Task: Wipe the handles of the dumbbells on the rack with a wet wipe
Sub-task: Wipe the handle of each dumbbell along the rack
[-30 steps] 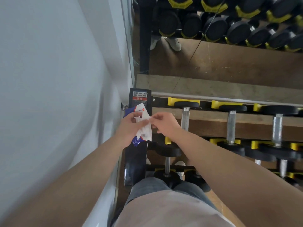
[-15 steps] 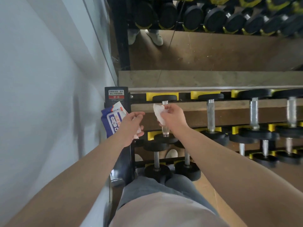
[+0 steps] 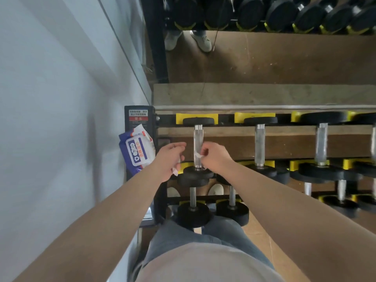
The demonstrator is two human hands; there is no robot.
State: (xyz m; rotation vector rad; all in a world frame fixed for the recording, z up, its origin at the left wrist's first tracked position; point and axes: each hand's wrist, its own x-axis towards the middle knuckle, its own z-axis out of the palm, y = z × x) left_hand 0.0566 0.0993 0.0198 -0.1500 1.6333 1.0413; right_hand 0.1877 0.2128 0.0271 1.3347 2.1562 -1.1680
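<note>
The dumbbell handle (image 3: 198,143) is bright metal with a rough knurled grip, its heads (image 3: 198,121) matt black and rubbery, seated in smooth yellow plastic cradles (image 3: 180,118) on a black painted metal rack (image 3: 225,119). The wet wipe (image 3: 197,155) pinched in the fingers of the right hand (image 3: 215,157) is thin, limp white cloth, like the white scrap (image 3: 175,171) held by the left hand (image 3: 169,159). At nine o'clock of the handle the wipe pack (image 3: 137,151) is glossy printed plastic film; the wall (image 3: 50,119) is smooth and matt, the floor (image 3: 262,235) brown wood.
</note>
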